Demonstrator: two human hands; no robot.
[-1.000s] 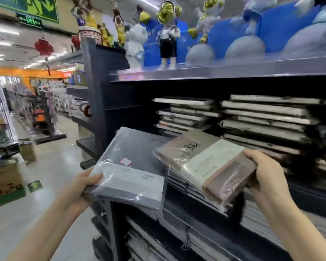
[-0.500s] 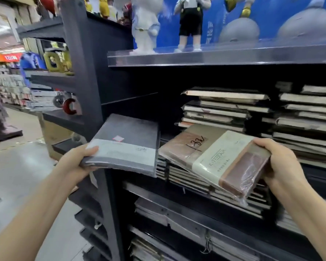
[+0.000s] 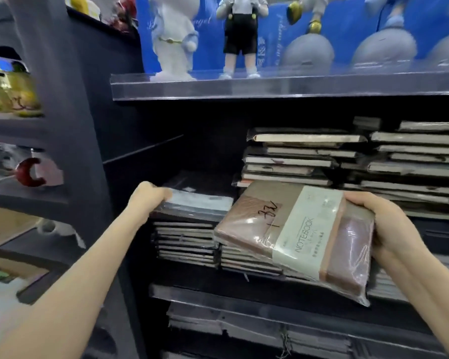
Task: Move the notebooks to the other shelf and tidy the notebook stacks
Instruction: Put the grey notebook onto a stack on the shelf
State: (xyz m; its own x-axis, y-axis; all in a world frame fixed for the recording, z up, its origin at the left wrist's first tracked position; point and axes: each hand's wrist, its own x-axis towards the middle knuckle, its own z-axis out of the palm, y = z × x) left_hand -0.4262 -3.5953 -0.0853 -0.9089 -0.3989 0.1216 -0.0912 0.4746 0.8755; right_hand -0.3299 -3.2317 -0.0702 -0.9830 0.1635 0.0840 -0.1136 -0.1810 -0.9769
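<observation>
Your left hand [image 3: 151,196] is gripping the edge of 1 grey notebook [image 3: 201,203] lying on top of the left stack [image 3: 184,239]. Your right hand [image 3: 385,225] is clutching 1 wrapped brown notebook [image 3: 296,234], tilting just right of that stack.

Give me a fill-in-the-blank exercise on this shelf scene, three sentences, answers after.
1. The right hand holds a plastic-wrapped brown notebook whose pale band is printed with the word ____.
2. The left hand grips a grey notebook on the stack at the shelf's ____ end.
3. The figurine in black shorts stands on the clear-edged shelf ____ the notebooks.

Missing words: NOTEBOOK; left; above
</observation>
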